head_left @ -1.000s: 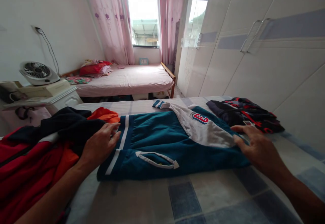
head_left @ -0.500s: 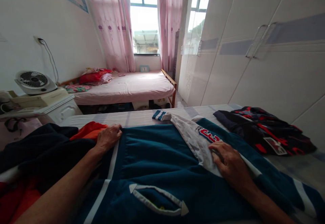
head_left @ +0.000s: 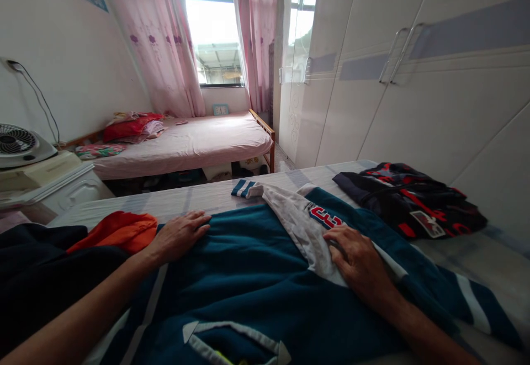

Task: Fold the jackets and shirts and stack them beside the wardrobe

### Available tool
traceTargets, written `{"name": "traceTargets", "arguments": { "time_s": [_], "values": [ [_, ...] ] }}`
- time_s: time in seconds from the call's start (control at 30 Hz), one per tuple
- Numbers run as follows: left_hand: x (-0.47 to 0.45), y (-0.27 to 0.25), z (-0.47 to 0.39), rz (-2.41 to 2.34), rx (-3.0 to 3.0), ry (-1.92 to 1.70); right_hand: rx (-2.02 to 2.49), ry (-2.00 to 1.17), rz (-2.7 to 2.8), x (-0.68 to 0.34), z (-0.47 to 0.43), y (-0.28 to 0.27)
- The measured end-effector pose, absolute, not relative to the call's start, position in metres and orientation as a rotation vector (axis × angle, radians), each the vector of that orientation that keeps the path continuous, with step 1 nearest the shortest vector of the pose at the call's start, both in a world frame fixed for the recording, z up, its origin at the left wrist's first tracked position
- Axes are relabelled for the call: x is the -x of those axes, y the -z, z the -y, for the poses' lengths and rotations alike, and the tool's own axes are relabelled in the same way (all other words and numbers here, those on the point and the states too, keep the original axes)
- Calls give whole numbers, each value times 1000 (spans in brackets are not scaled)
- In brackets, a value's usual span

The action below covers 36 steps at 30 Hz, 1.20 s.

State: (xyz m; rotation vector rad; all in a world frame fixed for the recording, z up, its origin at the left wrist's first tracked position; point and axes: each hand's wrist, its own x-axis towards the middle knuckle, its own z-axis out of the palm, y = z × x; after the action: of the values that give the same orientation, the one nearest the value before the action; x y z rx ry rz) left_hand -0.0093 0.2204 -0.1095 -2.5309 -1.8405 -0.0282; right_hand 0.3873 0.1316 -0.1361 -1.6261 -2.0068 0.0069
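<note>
A teal jacket (head_left: 256, 276) with white stripes lies spread on the bed in front of me. Its grey sleeve (head_left: 298, 227), with a red and blue patch, is folded across the body. My left hand (head_left: 180, 235) lies flat, fingers apart, on the jacket's far left edge. My right hand (head_left: 358, 260) presses flat on the grey sleeve near the patch. Neither hand grips anything.
A dark and orange pile of clothes (head_left: 62, 260) lies at my left. A black and red garment (head_left: 409, 196) rests at the right on the bed (head_left: 194, 196). White wardrobe doors (head_left: 414, 94) run along the right. A second bed (head_left: 186, 144) stands by the window; a fan (head_left: 19, 144) sits at left.
The view has moved closer over the jacket. My right hand went from the jacket's right edge onto the grey sleeve. My left hand shifted to the far left edge and flattened.
</note>
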Motion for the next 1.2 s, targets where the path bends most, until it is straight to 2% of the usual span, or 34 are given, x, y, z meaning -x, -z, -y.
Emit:
{"name": "traceTargets", "arguments": {
  "time_s": [0.2, 0.43, 0.67, 0.83, 1.0, 1.1, 1.2],
  "values": [
    [-72, 70, -288, 1611, 2499, 147, 1592, -61, 2017, -388, -131, 134],
    [-149, 95, -353, 1406, 2708, -17, 1536, -100, 2029, -392, -131, 138],
    [-161, 94, -356, 1384, 2690, -161, 1506, -129, 1981, -389, -129, 136],
    [-146, 45, -322, 1278, 2568, 16, 1457, -115, 1966, -389, -130, 135],
    [-99, 0, -234, 1242, 2445, 225, 1223, 84, 1937, -389, -118, 127],
    [-63, 12, -165, 1028, 2417, 348, 1172, 293, 1915, -389, -105, 117],
    [-32, 50, -106, 908, 2472, 343, 1299, 382, 1969, -391, -95, 114]
  ]
}}
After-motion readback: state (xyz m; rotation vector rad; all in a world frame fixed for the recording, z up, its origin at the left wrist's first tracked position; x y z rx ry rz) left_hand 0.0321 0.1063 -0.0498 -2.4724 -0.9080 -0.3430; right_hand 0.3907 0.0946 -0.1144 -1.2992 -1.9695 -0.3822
